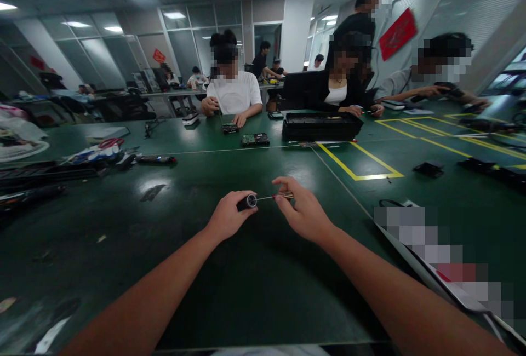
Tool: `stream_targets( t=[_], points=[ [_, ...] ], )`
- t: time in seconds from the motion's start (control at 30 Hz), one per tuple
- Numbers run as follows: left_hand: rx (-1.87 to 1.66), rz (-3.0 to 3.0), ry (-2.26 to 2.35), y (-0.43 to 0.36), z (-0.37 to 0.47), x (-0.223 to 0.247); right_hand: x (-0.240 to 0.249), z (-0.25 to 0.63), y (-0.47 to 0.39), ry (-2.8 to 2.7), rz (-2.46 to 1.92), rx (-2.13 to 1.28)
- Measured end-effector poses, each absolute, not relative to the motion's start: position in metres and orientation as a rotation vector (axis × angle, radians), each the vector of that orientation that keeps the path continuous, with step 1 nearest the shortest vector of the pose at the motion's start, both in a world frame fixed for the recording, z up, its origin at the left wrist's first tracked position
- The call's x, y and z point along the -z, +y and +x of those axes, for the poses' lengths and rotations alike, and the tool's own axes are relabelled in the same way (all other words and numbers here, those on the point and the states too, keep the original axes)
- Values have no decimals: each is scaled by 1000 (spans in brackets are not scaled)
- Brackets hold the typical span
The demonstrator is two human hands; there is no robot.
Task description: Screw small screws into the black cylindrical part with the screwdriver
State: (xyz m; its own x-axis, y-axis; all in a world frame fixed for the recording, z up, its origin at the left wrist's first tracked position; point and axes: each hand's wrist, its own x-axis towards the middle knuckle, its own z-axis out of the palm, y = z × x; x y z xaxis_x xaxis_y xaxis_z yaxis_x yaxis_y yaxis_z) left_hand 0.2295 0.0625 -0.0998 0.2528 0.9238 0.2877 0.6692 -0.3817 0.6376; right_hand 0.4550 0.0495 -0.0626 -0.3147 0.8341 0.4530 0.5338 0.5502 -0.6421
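Note:
Over the middle of the green table, my left hand (229,214) is closed around a short black cylinder (247,202) with a pale ring on its end. From the right, my right hand (303,209) grips a thin screwdriver (284,196) by its reddish handle, with some fingers raised. Its slim metal shaft points left and meets the cylinder's ring end. Whether the tip sits inside or only touches cannot be made out. Both hands are held close together, a small gap apart.
Ahead lie a green circuit board (255,139) and a long black case (321,126). Yellow tape (353,176) marks the right side. Tools and cables (102,150) pile up on the left. A white sheet (435,260) lies near my right arm. Several people sit opposite.

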Motion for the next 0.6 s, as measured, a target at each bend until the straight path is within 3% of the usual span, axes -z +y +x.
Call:
stream_targets(
  t=[0.6],
  points=[
    [-828,2192,1469,62,230,97,64,456,53,-1957,-1208,-515]
  ],
)
